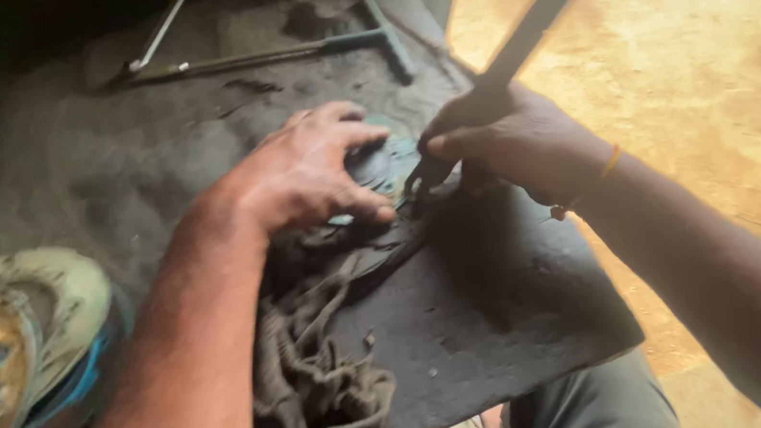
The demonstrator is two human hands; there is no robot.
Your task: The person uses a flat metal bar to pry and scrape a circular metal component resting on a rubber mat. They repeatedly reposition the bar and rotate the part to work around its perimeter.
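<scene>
My left hand (307, 170) presses down with spread fingers on a round, dark teal disc (388, 160) that lies on a dark mat (499, 315). My right hand (506, 136) is closed around a long dark metal bar (548, 5) that slants up to the right. The bar's lower end (418, 185) meets the disc's edge beside my left fingertips. Most of the disc is hidden under my left hand.
A frayed, dirty rag (312, 367) lies on the mat near me. Stacked worn discs (15, 346) with blue and cream faces sit at the left. A long-handled hammer-like tool (283, 52) and a thin rod (164, 23) lie further away. Sandy ground (689, 50) extends to the right.
</scene>
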